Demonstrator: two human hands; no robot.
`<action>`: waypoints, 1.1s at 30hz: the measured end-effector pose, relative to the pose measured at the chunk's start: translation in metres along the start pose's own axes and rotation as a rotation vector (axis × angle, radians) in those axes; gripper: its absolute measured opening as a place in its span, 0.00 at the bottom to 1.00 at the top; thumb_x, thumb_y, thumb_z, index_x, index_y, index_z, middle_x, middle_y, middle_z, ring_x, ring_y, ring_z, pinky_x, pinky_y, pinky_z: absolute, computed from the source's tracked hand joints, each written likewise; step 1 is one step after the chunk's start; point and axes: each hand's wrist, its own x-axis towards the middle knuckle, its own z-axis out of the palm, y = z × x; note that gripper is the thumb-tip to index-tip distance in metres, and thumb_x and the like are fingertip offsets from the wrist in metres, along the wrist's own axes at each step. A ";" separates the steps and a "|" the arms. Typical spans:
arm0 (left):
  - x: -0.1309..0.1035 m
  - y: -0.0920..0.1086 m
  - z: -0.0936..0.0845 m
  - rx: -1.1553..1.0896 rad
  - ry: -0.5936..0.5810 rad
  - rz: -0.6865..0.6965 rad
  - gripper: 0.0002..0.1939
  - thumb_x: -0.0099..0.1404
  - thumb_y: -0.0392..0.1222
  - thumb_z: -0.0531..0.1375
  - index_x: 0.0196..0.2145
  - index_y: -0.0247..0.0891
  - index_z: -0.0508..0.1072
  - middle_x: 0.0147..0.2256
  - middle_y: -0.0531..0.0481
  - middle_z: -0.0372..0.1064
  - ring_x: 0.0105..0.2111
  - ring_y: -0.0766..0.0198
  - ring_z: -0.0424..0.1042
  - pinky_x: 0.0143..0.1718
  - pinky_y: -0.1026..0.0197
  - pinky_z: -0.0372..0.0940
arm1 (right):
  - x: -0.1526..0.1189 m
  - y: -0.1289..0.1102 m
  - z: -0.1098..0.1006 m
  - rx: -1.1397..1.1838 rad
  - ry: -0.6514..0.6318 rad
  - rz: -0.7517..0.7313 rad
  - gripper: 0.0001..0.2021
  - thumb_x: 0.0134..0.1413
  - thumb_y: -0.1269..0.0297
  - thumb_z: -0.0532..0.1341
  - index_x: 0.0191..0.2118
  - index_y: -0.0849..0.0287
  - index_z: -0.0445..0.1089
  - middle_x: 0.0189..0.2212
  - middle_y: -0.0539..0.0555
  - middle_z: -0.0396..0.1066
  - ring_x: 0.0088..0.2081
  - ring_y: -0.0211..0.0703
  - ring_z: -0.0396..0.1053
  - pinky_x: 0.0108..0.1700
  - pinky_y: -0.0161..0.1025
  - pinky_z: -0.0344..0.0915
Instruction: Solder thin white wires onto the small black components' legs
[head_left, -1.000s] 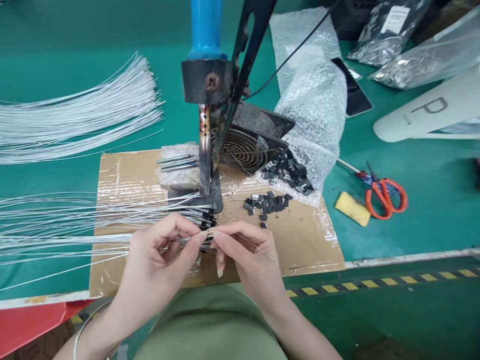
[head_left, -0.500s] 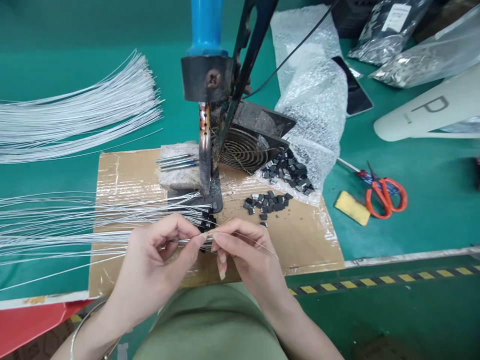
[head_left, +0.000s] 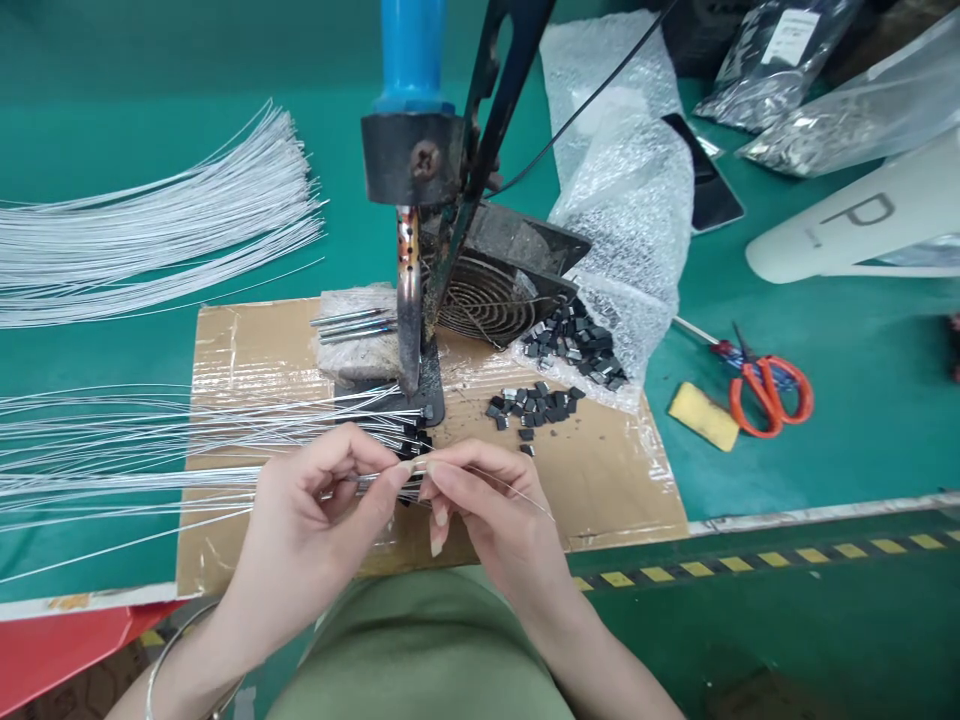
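My left hand [head_left: 319,515] is closed in a pinch around thin white wires [head_left: 221,480] that run in from the left. Fingertips of my right hand [head_left: 499,510] meet those of the left, also pinching; a fine silvery strand [head_left: 517,485] trails from there across the back of that hand. The exact wire ends between the fingertips are hidden. Just beyond the fingers, small black connectors [head_left: 414,438] sit on the ends of other white wires. Above them a soldering iron [head_left: 409,300] with a blue handle points downward on a black stand.
Loose black connectors [head_left: 536,405] lie on the cardboard [head_left: 615,480], with more spilling from a bubble-wrap bag [head_left: 630,190]. A fan [head_left: 487,295] stands behind the iron. Orange-handled scissors [head_left: 772,390] and a yellow sponge [head_left: 705,415] are at right. A white wire bundle [head_left: 187,220] lies upper left.
Both hands stay nearly in place, fingertips together. The right hand's lower fingers have shifted slightly to the left; nothing else visibly differs.
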 end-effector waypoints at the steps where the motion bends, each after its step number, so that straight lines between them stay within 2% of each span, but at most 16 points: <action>1: -0.001 -0.001 0.001 0.012 0.009 0.003 0.09 0.67 0.42 0.65 0.30 0.38 0.77 0.25 0.53 0.72 0.24 0.67 0.64 0.25 0.63 0.52 | 0.000 0.001 0.001 0.005 0.010 0.000 0.06 0.52 0.60 0.75 0.31 0.56 0.85 0.23 0.49 0.78 0.18 0.33 0.72 0.21 0.30 0.73; 6: -0.002 -0.005 0.003 0.036 0.031 0.025 0.08 0.68 0.41 0.64 0.31 0.38 0.77 0.27 0.52 0.74 0.26 0.66 0.68 0.27 0.62 0.55 | 0.001 0.002 0.003 0.017 0.031 0.003 0.07 0.52 0.58 0.76 0.31 0.56 0.85 0.23 0.49 0.77 0.19 0.33 0.71 0.21 0.30 0.74; 13: -0.002 -0.006 0.000 0.048 0.011 0.043 0.09 0.69 0.42 0.64 0.31 0.39 0.77 0.26 0.52 0.74 0.25 0.66 0.67 0.25 0.62 0.53 | 0.000 0.001 0.001 -0.013 0.017 -0.007 0.07 0.53 0.59 0.75 0.31 0.57 0.85 0.24 0.49 0.77 0.19 0.34 0.71 0.21 0.31 0.72; 20: 0.000 -0.013 -0.004 0.165 -0.026 0.166 0.08 0.70 0.39 0.63 0.32 0.40 0.77 0.25 0.54 0.72 0.23 0.68 0.62 0.23 0.63 0.53 | 0.001 0.001 0.002 -0.011 0.004 0.003 0.07 0.53 0.60 0.74 0.29 0.57 0.83 0.23 0.48 0.75 0.19 0.33 0.71 0.22 0.31 0.74; 25: 0.000 -0.015 -0.004 0.115 -0.028 0.142 0.08 0.71 0.39 0.63 0.33 0.40 0.77 0.27 0.53 0.73 0.25 0.66 0.67 0.25 0.63 0.56 | 0.002 0.000 0.002 -0.007 0.014 0.014 0.07 0.53 0.59 0.74 0.29 0.57 0.83 0.23 0.48 0.75 0.19 0.34 0.70 0.22 0.32 0.74; 33: 0.001 -0.013 0.004 0.009 0.001 0.097 0.07 0.70 0.39 0.64 0.32 0.39 0.77 0.26 0.52 0.74 0.25 0.67 0.67 0.25 0.64 0.58 | 0.003 0.003 0.006 0.041 0.061 0.009 0.07 0.50 0.59 0.75 0.29 0.56 0.84 0.23 0.49 0.76 0.19 0.34 0.69 0.21 0.33 0.75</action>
